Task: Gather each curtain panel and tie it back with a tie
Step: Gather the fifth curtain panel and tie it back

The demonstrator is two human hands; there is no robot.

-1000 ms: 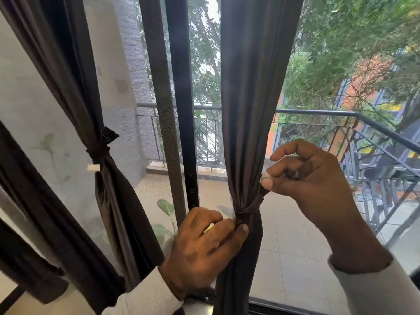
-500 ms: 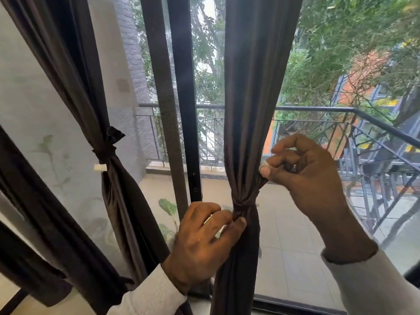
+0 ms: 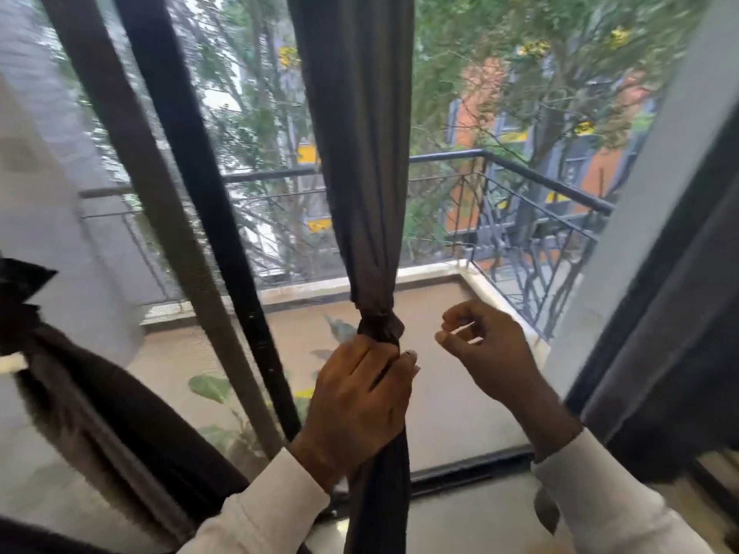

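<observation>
Curtain cloth fills the far left edge of the view: a dark side panel (image 3: 104, 401) hangs bunched there, cinched by a band with a pale tag (image 3: 12, 361) just below it — blurred and cut by the frame, so whether that knot is sound cannot be judged. Next comes the door frame (image 3: 192, 217), slanting up through the glass.

At the middle, the centre panel (image 3: 356, 153) drops from the top edge and narrows into a tie (image 3: 382, 325) wrapped around it. The left hand (image 3: 360, 397) grips the gathered cloth just under that knot, fingers curled right round it. The right hand (image 3: 488, 345) sits apart to the right of the knot, fingers loosely curled with thumb and forefinger close together; they may pinch something pale and thin, but I cannot tell if it is a loose end or nothing at all.

The risk, as I judge it: with only one hand on the cloth and nothing visibly holding the knot's ends, the tie could slacken and slide down, letting the folds spread. A downward tug from the left hand would do the same.

Behind the left hand the lower wrap of the tie is hidden. Along the right edge another grey panel (image 3: 680, 333) hangs — loose or tied, the frame cuts it off. The balcony rail (image 3: 540, 181) shows beyond the glass.
</observation>
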